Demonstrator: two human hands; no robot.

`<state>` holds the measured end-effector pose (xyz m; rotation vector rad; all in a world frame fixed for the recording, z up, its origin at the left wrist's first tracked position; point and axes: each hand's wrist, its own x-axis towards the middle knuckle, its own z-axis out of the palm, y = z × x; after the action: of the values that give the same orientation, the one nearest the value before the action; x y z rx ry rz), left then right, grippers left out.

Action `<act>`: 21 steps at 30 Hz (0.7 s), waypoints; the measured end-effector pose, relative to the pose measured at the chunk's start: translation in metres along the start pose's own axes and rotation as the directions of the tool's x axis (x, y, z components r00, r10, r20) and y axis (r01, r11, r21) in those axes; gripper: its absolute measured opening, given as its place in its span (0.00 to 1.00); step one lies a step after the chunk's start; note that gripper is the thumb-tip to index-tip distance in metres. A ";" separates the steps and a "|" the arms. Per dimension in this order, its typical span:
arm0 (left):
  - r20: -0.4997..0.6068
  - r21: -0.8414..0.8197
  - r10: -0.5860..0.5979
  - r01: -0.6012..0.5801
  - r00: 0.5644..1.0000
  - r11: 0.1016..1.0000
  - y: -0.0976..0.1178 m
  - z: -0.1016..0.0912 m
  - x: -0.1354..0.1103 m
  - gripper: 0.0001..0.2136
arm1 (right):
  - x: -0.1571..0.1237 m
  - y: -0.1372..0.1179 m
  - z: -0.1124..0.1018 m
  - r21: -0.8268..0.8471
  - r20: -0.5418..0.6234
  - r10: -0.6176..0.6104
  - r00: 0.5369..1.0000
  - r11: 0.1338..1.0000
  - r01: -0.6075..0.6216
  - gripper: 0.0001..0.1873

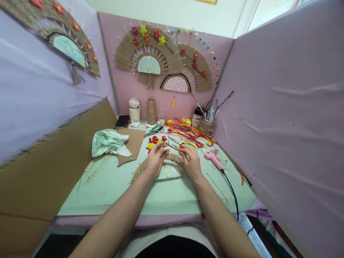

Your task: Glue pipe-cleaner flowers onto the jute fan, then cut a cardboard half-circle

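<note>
Between my two hands stretches a thin brown twig, held just above the table. My left hand pinches its left end, and my right hand has closed fingers at its right end. Below both hands lies a twine-wrapped fan with a pale green, yellow-flowered half-round centre; my hands and wrists cover parts of it. Just beyond my left hand are red and yellow pipe-cleaner flowers. Past the twig rest yellow-handled pliers.
A pink glue gun with a black cord lies at right, near a thin stick. Left are crumpled cloth, cardboard and sticks. Behind are pipe cleaners, green-handled scissors, a twine spool and a bottle.
</note>
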<state>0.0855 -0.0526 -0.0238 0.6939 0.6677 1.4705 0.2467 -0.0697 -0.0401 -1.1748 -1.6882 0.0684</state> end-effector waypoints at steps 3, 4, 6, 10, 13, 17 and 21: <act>-0.099 -0.001 0.018 -0.018 0.995 1.000 0.002 -0.003 0.005 0.08 | -0.001 0.005 -0.005 -0.093 -0.035 0.000 0.999 0.996 -0.003 0.10; -0.118 -0.006 0.018 -0.019 0.993 1.000 0.003 -0.004 0.006 0.07 | -0.002 0.007 -0.007 -0.118 -0.037 0.004 0.999 0.993 -0.009 0.10; -0.151 -0.003 0.023 -0.024 0.988 1.000 0.003 -0.006 0.008 0.06 | -0.004 0.011 -0.011 -0.163 -0.037 0.020 0.999 0.986 -0.026 0.11; -0.204 0.059 0.053 -0.042 0.978 0.997 0.001 -0.006 0.009 0.06 | -0.010 0.017 -0.016 -0.228 -0.006 0.060 0.998 0.972 -0.060 0.12; -0.217 0.086 0.065 -0.047 0.974 0.995 -0.001 -0.007 0.011 0.06 | -0.014 0.020 -0.016 -0.265 0.034 0.091 0.995 0.961 -0.079 0.12; -0.244 0.116 0.078 -0.051 0.967 0.992 -0.004 -0.008 0.014 0.06 | -0.018 0.023 -0.014 -0.313 0.092 0.136 0.986 0.944 -0.101 0.11; -0.240 0.138 0.089 -0.057 0.967 0.989 -0.006 -0.008 0.014 0.06 | -0.019 0.024 -0.013 -0.345 0.126 0.167 0.978 0.932 -0.115 0.10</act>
<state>0.0826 -0.0381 -0.0333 0.6468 0.9447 1.6073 0.2718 -0.0770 -0.0602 -1.5821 -1.7938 -0.0439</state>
